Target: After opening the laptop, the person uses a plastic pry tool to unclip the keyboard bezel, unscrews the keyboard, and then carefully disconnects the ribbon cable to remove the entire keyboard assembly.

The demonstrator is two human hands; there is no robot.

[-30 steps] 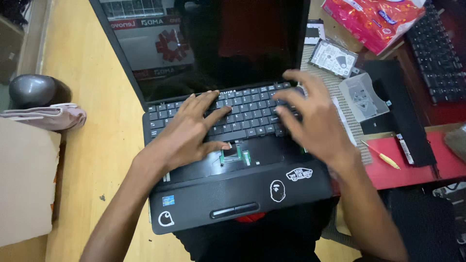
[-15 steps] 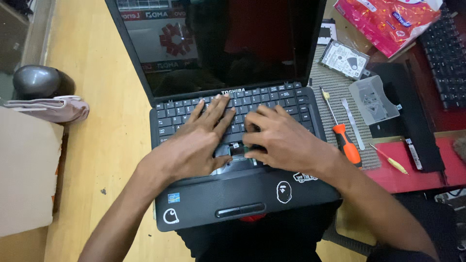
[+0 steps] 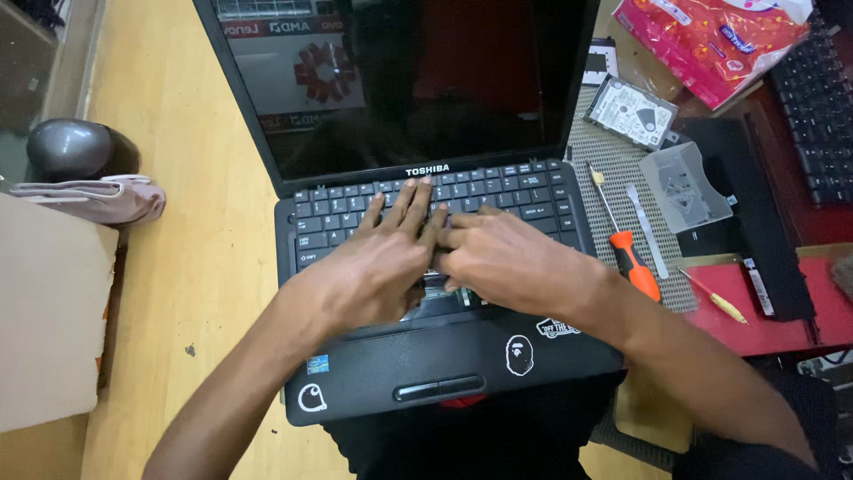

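Note:
A black laptop lies open on a wooden table, its dark screen tilted back. My left hand rests flat over the middle of the keyboard, fingers stretched toward the top rows. My right hand lies beside it, fingers pointing left and touching the left hand's fingers over the lower key rows. Both hands press on the keyboard, which sits slightly lifted at its lower edge, with a gap showing beneath the palms. White stickers mark the palm rest.
An orange-handled screwdriver, a grey plastic pry tool and a small yellow-handled screwdriver lie right of the laptop. A bare hard drive, a clear drive caddy, a spare keyboard and a red printed bag sit further right. A cardboard box stands left.
My right hand has moved from the keyboard's right side to the middle, beside my left hand. The view shifted, and the orange-handled screwdriver came into sight.

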